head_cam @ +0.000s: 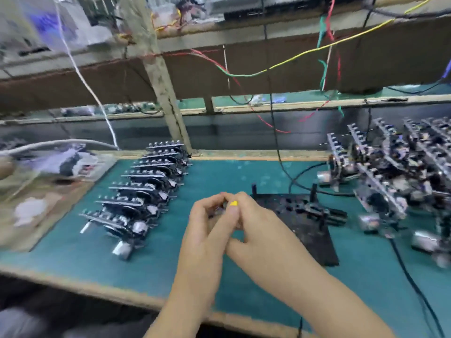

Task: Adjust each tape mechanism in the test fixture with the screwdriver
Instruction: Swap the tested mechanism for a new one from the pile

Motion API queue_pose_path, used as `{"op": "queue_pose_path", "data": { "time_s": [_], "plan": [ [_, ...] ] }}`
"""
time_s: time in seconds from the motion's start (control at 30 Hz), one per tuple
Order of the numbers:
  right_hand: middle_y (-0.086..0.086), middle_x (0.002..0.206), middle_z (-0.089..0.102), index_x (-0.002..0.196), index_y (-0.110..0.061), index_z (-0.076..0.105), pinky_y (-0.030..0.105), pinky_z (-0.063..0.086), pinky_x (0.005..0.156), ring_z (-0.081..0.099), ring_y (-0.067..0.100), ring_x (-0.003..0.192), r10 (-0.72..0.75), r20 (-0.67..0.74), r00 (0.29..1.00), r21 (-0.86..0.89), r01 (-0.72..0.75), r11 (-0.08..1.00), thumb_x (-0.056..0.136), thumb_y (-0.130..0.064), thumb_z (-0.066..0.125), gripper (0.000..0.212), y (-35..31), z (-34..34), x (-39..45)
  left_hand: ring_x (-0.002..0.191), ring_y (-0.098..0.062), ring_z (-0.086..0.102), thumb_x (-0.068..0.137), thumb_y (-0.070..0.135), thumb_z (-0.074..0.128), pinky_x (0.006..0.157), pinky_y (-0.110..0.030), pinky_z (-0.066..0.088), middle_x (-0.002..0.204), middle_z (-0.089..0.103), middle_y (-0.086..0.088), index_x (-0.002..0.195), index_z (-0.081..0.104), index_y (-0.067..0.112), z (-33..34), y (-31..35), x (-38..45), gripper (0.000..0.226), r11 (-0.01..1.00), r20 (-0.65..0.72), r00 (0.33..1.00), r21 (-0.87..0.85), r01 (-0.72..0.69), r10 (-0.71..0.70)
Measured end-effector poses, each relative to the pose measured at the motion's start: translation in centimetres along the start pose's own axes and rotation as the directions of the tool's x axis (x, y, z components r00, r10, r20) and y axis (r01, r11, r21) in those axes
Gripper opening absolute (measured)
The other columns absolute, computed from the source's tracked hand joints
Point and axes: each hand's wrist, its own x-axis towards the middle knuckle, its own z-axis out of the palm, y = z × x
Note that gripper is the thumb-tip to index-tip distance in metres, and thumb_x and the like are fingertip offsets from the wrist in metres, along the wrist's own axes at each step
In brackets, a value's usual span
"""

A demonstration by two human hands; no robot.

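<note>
Both hands met at frame centre above the bench (156, 259). Left hand (207, 230) and right hand (253, 223) fingers curled, pinching a small yellow-tipped part (233, 203). Grip narrow.

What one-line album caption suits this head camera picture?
Both hands, left and right, meet around a small yellow-tipped object above the teal workbench mat, beside a row of black tape mechanisms.

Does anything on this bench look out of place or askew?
Yes. The mechanisms on the right lie in a tangled heap, unlike the neat row on the left. The black fixture holds no mechanism.
</note>
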Motion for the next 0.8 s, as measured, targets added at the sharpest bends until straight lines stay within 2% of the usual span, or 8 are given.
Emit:
{"op": "queue_pose_path", "data": {
  "time_s": [0.13,0.23,0.3,0.4,0.53,0.63,0.7,0.8],
  "plan": [
    [-0.009,0.073,0.055,0.078,-0.033,0.034,0.022,0.038,0.055,0.046,0.004,0.060,-0.047,0.050,0.998,-0.004,0.047,0.999,0.096,-0.027,0.059,0.031,-1.6,4.0,2.4,0.111,-0.008,0.065,0.080,0.060,0.065,0.096,-0.027,0.049,0.117,0.071,0.012,0.111,0.064,0.027,-6.8,-1.5,0.8,0.045,0.911,-0.107,0.975,0.388,-0.139,0.194],
    [-0.007,0.101,0.069,0.082,-0.026,0.039,0.032,0.054,0.079,0.064,0.005,0.083,-0.001,0.097,0.995,0.062,-0.005,0.998,0.094,-0.028,0.061,0.024,-2.1,6.0,3.2,0.145,-0.030,0.034,0.079,0.052,0.080,0.119,-0.045,0.025,0.155,0.041,-0.008,0.129,0.059,0.019,-12.3,-2.9,2.2,0.064,0.579,-0.201,0.882,0.810,-0.094,0.425],
    [-0.011,0.118,0.068,0.085,-0.023,0.042,0.045,0.052,0.094,0.066,0.015,0.104,0.023,0.107,0.994,0.102,-0.034,0.994,0.093,-0.024,0.062,0.021,-2.2,6.9,3.3,0.152,-0.036,0.013,0.070,0.055,0.083,0.121,-0.054,0.013,0.164,0.019,-0.015,0.147,0.045,0.018,-15.5,-3.7,3.5,0.093,0.496,-0.316,0.873,0.862,0.102,0.371],
    [-0.015,0.119,0.067,0.087,-0.021,0.044,0.044,0.051,0.096,0.065,0.007,0.107,0.025,0.127,0.992,0.123,-0.041,0.992,0.094,-0.023,0.063,0.020,-2.4,7.8,3.4,0.153,-0.031,0.006,0.066,0.057,0.086,0.121,-0.053,0.013,0.167,0.003,-0.010,0.158,0.024,0.032,-18.4,-4.5,5.5,0.113,0.616,-0.415,0.906,0.736,0.280,0.085],
    [-0.016,0.118,0.068,0.088,-0.020,0.043,0.041,0.054,0.089,0.065,0.000,0.103,0.045,0.102,0.994,0.180,-0.063,0.982,0.095,-0.024,0.063,0.021,-2.5,7.9,3.4,0.139,-0.008,0.032,0.066,0.037,0.091,0.113,-0.040,0.031,0.153,0.035,-0.005,0.146,0.040,0.030,-18.7,-5.1,5.3,0.095,0.745,-0.418,0.872,0.660,0.099,0.254],
    [-0.019,0.119,0.067,0.085,-0.025,0.043,0.035,0.053,0.087,0.065,-0.004,0.104,0.075,0.069,0.995,0.307,-0.093,0.947,0.088,-0.042,0.072,0.033,-2.9,6.6,3.4,0.129,0.025,0.023,0.063,0.039,0.089,0.101,-0.025,0.041,0.157,0.023,-0.015,0.143,0.040,0.024,-16.2,-4.7,2.7,0.095,0.690,-0.350,0.765,0.705,-0.164,0.540],
    [-0.022,0.121,0.064,0.090,-0.028,0.046,0.038,0.053,0.095,0.063,-0.004,0.110,0.102,0.126,0.987,0.261,-0.132,0.956,0.070,-0.067,0.076,0.053,-3.2,5.3,3.4,0.141,0.012,0.021,0.064,0.037,0.086,0.105,-0.012,0.036,0.156,0.021,-0.024,0.144,0.039,0.016,-13.4,-4.1,1.4,0.095,0.619,-0.164,0.730,0.669,-0.411,0.663],
    [-0.019,0.107,0.063,0.091,-0.037,0.046,0.037,0.058,0.085,0.064,-0.004,0.095,0.142,0.186,0.972,0.092,-0.161,0.983,0.044,-0.085,0.070,0.071,-3.4,3.0,3.0,0.151,-0.013,0.020,0.065,0.034,0.084,0.118,-0.029,0.027,0.154,0.021,-0.031,0.147,0.032,0.016,-8.7,-2.6,1.0,0.099,0.540,0.060,0.672,0.546,-0.641,0.738]
  ]
}}
